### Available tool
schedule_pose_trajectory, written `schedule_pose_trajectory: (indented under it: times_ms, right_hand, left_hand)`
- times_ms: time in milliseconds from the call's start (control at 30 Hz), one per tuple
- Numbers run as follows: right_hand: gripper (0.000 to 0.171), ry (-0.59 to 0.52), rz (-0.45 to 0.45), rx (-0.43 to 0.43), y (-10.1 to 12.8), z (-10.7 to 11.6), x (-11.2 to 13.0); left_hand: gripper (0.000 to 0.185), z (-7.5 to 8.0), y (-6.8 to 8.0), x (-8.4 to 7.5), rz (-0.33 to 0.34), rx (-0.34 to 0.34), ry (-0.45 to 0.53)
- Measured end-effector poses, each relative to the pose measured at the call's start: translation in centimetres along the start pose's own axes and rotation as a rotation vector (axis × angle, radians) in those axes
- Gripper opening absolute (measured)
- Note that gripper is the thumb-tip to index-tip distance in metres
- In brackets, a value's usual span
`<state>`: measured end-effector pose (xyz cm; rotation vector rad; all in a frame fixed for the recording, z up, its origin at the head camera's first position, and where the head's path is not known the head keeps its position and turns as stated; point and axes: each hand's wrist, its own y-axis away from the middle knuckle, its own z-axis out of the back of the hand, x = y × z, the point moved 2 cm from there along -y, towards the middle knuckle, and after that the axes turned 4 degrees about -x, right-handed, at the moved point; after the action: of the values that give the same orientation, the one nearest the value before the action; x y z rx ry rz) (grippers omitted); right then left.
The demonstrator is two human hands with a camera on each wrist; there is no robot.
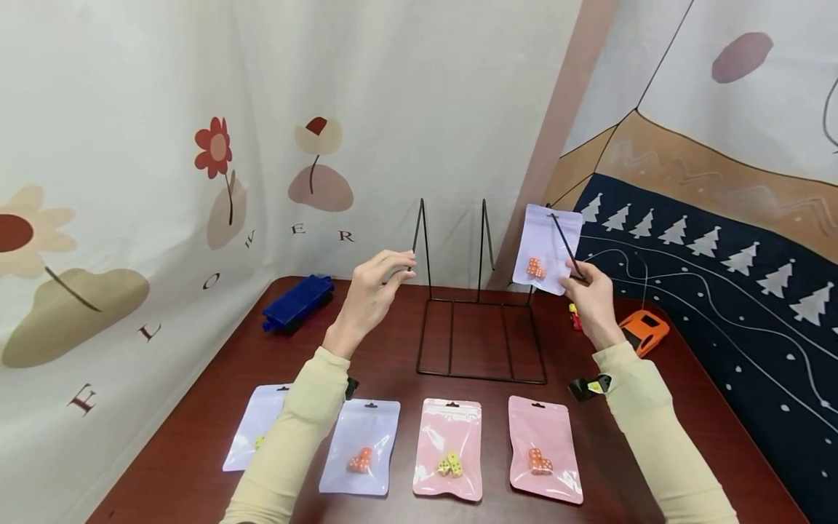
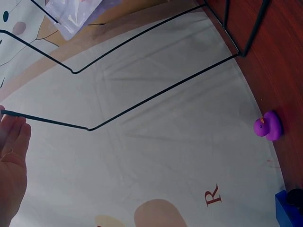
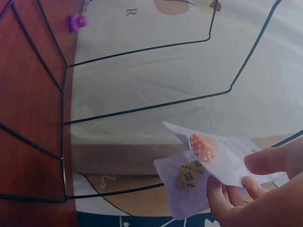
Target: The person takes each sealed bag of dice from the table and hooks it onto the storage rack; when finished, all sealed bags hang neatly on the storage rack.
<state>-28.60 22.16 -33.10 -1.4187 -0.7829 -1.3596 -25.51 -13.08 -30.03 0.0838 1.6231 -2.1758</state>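
Observation:
A black wire display rack (image 1: 481, 377) with upright prongs stands at the back of the table. My left hand (image 1: 376, 284) holds the end of its left prong between thumb and fingers. At the right prong, my right hand (image 1: 592, 295) pinches a lilac pouch (image 1: 548, 244) with orange dice. In the right wrist view, that orange-dice pouch (image 3: 227, 153) is between thumb and fingers, and a second lilac pouch (image 3: 173, 198) with yellow dice hangs behind it. The left wrist view shows only the left hand's fingers (image 2: 16, 137) at the rod; the thumb is hidden.
Nearer me lie a lilac pouch (image 1: 360, 426) and pink pouches (image 1: 448, 426) (image 1: 540, 422) with dice; my left sleeve partly covers another lilac pouch (image 1: 245, 429). A blue object (image 1: 297, 302) lies left, an orange toy car (image 1: 644, 331) right. A purple duck (image 2: 270, 126) sits behind.

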Motion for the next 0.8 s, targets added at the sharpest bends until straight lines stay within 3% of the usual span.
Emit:
schedule_pose_trajectory:
  times_ms: [367,800]
  right_hand:
    - [0.039,0.022,0.024,-0.103,0.1,1.1,-0.6]
    - [0.039,-0.004,0.01,-0.094,1.1,1.9,-0.8]
  left_hand:
    - [0.022,-0.2,0.0,0.2,0.033,0.034,-0.054]
    - [0.022,-0.3,0.1,0.1,0.023,0.011,-0.02]
